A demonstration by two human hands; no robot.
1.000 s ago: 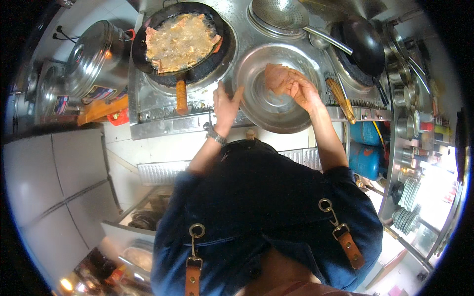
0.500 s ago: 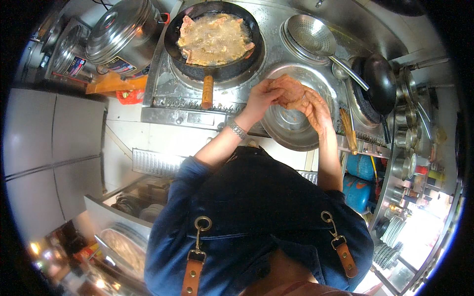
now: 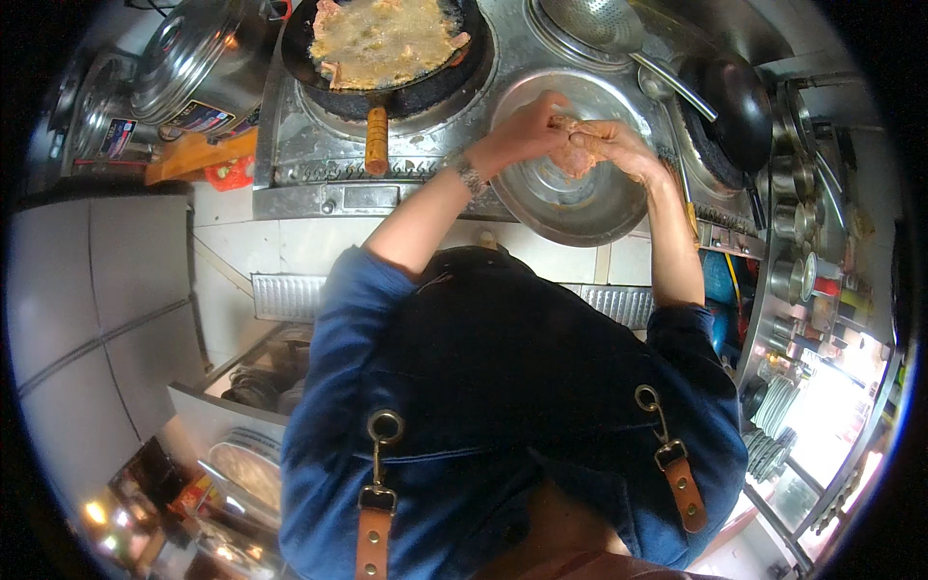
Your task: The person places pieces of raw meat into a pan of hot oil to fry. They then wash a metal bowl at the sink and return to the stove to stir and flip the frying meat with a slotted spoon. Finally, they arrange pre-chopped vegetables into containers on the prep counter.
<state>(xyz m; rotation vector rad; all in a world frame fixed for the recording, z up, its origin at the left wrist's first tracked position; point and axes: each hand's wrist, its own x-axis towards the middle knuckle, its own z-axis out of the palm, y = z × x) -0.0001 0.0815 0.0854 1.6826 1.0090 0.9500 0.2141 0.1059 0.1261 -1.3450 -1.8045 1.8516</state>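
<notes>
Hands met over the steel bowl [image 3: 570, 208]: left hand [image 3: 527, 130] and right hand [image 3: 614, 145] both closed on a pinkish lump of meat [image 3: 577, 155] (probably battered). One batch already fried in the black pan [image 3: 387, 48]; this piece remained unfried.

Head view, straight down over stove [image 3: 387, 164]

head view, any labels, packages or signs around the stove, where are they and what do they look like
Label: dark sticker with light print on the big steel pot, upper left of the stove.
Label: small blue, white and red sticker on the steel pot at far left.
Package: small red packet by the orange board, left of the stove.
</notes>
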